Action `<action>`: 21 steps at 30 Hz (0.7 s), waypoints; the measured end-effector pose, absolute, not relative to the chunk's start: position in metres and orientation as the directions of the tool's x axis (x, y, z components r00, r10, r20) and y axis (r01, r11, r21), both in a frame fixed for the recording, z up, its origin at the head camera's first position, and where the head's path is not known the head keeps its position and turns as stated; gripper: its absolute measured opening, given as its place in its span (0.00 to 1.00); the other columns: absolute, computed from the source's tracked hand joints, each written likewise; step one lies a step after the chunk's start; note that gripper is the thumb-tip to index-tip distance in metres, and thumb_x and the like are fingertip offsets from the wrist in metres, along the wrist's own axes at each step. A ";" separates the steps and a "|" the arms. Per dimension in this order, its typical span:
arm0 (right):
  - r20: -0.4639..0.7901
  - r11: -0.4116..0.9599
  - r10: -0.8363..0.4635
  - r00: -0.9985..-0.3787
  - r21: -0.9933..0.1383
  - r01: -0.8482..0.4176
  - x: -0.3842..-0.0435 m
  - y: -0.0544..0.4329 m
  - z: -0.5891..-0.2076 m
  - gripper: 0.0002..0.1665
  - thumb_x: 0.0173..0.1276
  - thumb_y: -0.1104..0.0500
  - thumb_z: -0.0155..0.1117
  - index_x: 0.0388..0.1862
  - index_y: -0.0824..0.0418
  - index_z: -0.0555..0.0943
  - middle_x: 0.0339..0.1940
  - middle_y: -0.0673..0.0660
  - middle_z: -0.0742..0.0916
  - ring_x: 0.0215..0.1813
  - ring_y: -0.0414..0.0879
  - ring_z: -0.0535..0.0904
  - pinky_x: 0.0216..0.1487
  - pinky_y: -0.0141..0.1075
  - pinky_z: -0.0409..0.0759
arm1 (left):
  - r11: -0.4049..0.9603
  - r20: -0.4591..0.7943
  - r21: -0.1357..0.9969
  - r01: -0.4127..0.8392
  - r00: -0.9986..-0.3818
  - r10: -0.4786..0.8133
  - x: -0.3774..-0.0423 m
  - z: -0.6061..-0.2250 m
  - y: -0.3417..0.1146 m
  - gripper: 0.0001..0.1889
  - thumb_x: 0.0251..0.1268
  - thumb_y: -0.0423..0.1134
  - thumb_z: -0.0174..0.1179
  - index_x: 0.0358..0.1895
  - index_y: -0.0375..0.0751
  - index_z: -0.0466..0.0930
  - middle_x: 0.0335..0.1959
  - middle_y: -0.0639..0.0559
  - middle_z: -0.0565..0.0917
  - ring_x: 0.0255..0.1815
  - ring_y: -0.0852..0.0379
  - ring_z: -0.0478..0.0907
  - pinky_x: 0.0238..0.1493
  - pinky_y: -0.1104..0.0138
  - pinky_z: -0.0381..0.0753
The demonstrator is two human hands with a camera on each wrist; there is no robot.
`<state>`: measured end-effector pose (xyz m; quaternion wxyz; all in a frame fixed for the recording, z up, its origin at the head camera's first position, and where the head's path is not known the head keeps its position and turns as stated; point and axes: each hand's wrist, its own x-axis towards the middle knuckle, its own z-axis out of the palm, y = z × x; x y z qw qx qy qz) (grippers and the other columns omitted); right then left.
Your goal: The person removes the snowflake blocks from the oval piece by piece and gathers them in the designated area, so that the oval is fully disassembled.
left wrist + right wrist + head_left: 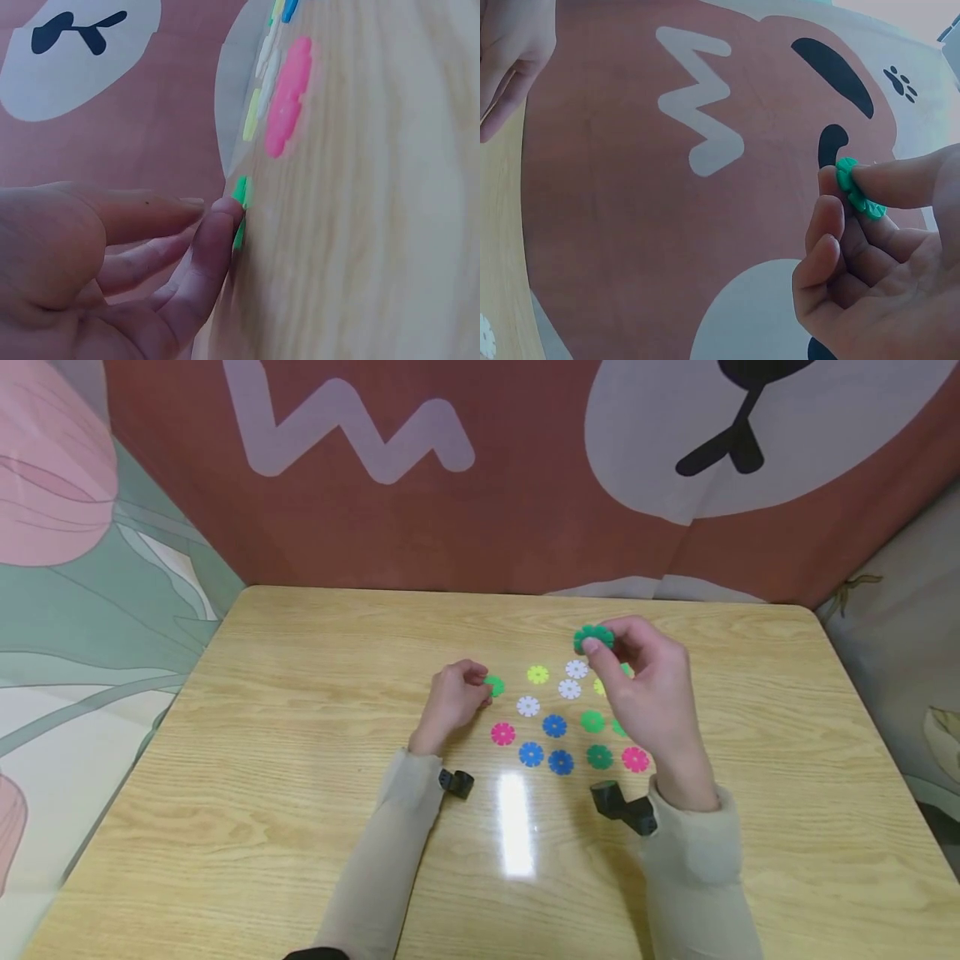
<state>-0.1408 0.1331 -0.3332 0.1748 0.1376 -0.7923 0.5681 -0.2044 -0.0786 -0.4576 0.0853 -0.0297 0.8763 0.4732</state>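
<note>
My right hand (pixel 648 689) is raised over the far right of the table, pinching a dark green notched flower disc (pixel 594 638) between thumb and fingers. In the right wrist view the same green disc (pixel 846 174) is tilted, partly covered by the thumb (pixel 900 182). My left hand (pixel 455 697) is low at the left end of a group of discs, its fingertips touching a bright green disc (pixel 495 686). The left wrist view shows that green disc (pixel 240 189) lying flat on the table with a fingertip over it.
Several flat discs lie on the wooden table (pixel 300 693): pink (pixel 502 733), blue (pixel 555 726), white (pixel 528 706), yellow (pixel 537 674) and green (pixel 599 757). The right hand hides some. A printed cloth (pixel 450 527) hangs behind the table. Each wrist carries a small black camera (pixel 457 783).
</note>
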 end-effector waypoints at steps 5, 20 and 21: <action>0.426 0.337 -0.007 -0.905 -0.851 -0.403 -0.143 0.135 -0.334 0.07 0.68 0.66 0.61 0.37 0.72 0.81 0.30 0.43 0.83 0.30 0.40 0.76 0.32 0.27 0.73 | 0.566 -0.134 0.820 -0.084 -0.990 0.047 -0.205 -0.456 -0.084 0.15 0.62 0.33 0.62 0.53 0.36 0.80 0.42 0.44 0.85 0.38 0.53 0.84 0.47 0.63 0.82; 0.308 0.364 -0.044 -0.950 -0.881 -0.303 -0.159 0.126 -0.357 0.11 0.71 0.58 0.60 0.42 0.66 0.83 0.41 0.55 0.85 0.40 0.41 0.78 0.39 0.26 0.77 | 0.401 0.233 0.896 0.190 -0.971 -0.059 -0.184 -0.383 -0.116 0.11 0.69 0.38 0.58 0.49 0.37 0.81 0.41 0.44 0.85 0.33 0.49 0.85 0.29 0.71 0.78; 0.286 0.380 -0.066 -0.956 -0.879 -0.289 -0.161 0.124 -0.361 0.12 0.72 0.58 0.59 0.44 0.65 0.83 0.42 0.55 0.85 0.41 0.41 0.77 0.39 0.26 0.77 | 0.399 0.254 0.893 0.211 -0.965 -0.058 -0.182 -0.378 -0.117 0.11 0.69 0.38 0.57 0.48 0.37 0.82 0.40 0.44 0.85 0.32 0.50 0.84 0.28 0.71 0.77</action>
